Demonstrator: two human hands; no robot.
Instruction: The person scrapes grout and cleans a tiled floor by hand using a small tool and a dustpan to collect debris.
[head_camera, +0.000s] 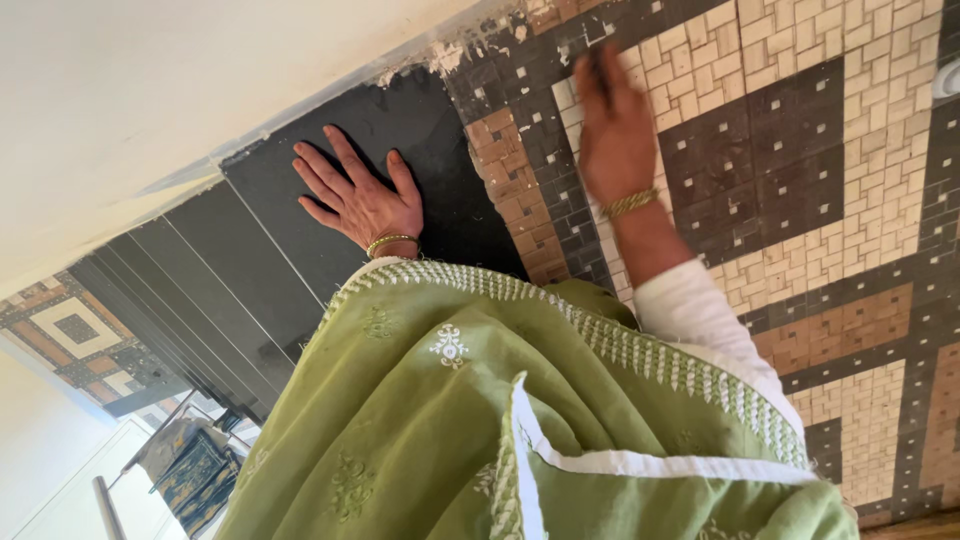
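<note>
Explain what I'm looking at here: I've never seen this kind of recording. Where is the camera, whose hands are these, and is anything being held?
There is one picture, taken by a camera worn on a person's head, looking down at their own hands; no machine is involved. The left hand lies flat, fingers spread, on a dark grey tile, one of a row along a white wall. The right hand is over the patterned mosaic floor of beige, brown and black squares; it is blurred, so I cannot tell whether it touches the floor or holds anything. Each wrist wears a gold bangle. A green embroidered shawl with white trim fills the lower part. The left hand holds nothing.
</note>
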